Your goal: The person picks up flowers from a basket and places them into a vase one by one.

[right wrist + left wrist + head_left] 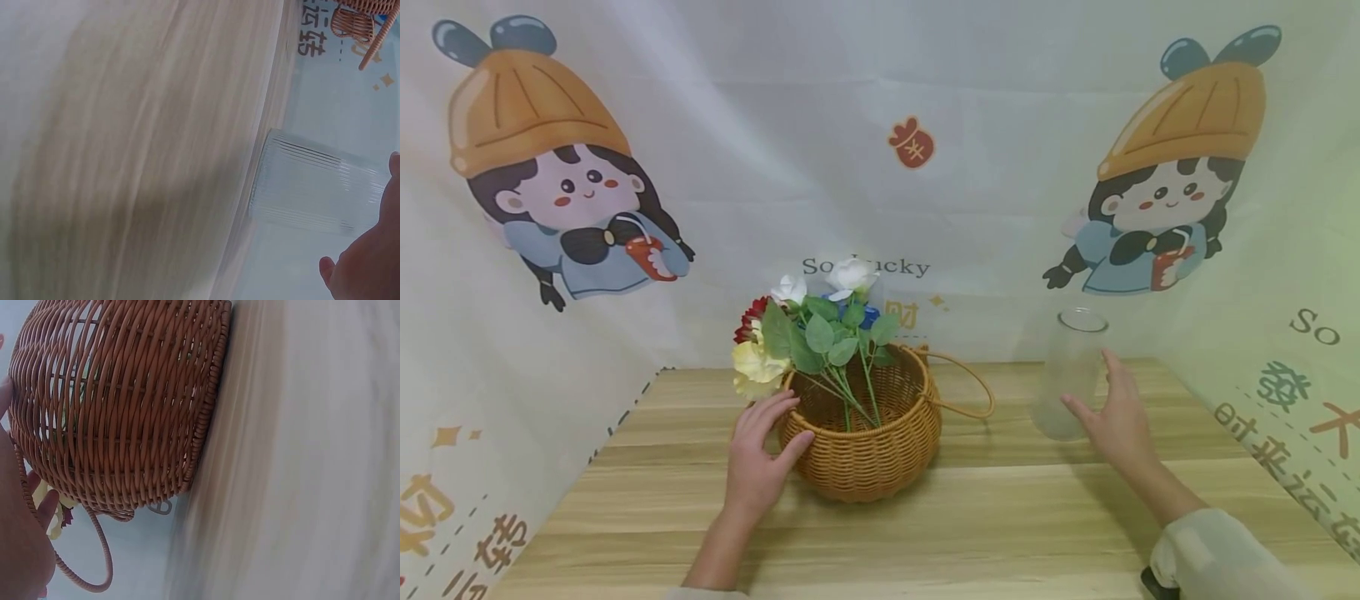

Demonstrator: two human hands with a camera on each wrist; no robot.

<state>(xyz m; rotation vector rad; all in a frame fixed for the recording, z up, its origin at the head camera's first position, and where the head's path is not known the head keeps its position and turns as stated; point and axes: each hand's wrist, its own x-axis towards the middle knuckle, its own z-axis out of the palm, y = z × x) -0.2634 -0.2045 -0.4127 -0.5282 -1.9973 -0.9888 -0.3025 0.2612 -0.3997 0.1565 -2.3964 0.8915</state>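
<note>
A round woven wicker basket point(861, 462) stands on the table, holding several artificial flowers point(827, 333) in white, yellow, red and blue with green leaves. My left hand point(760, 454) lies at the basket's left side, thumb and fingers spread along its rim; in the left wrist view the fingers point(47, 506) show beyond a looped handle point(103, 550). To the right stands a tall clear glass vase point(1063, 383), upright, with ribbed walls point(319, 181) in the right wrist view. Beside it is my right hand point(1120, 425), thumb and fingers apart; whether it touches the glass I cannot tell.
The wood-grain tabletop point(985, 533) runs back to a pale printed cloth point(992, 167) that hangs behind and on both sides. Another looped basket handle point(977, 392) sticks out to the right, toward the vase.
</note>
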